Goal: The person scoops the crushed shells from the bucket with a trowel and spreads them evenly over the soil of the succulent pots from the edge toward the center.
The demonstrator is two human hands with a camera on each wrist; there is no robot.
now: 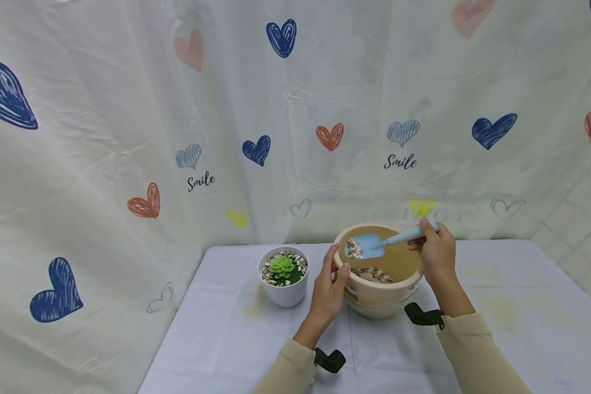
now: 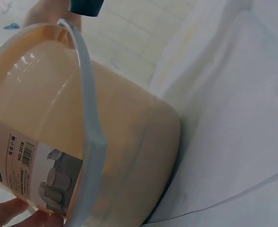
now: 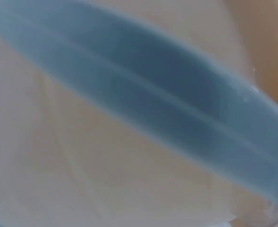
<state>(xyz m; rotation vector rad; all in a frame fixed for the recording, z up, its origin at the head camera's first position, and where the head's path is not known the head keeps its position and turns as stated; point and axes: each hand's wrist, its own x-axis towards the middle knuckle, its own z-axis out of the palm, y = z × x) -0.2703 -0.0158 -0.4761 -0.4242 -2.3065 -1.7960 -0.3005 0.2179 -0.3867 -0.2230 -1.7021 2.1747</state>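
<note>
A cream plastic bucket (image 1: 381, 298) stands on the table with pebbles (image 1: 371, 274) at its bottom. My left hand (image 1: 327, 293) grips the bucket's left rim; in the left wrist view its fingertips (image 2: 13, 211) touch the wall beside the label (image 2: 34, 165). My right hand (image 1: 438, 251) holds a light blue hand trowel (image 1: 369, 245) by its handle. The blade is over the bucket's opening and carries pebbles (image 1: 353, 250). The bucket's pale handle (image 2: 94, 137) hangs down its side; a blurred blue band (image 3: 143, 90) crosses the right wrist view.
Left of the bucket stands a white pot (image 1: 285, 293) with a green succulent (image 1: 282, 267) among pebbles. A pale cloth covers the table (image 1: 212, 328). Behind hangs a white curtain (image 1: 335, 71) printed with hearts.
</note>
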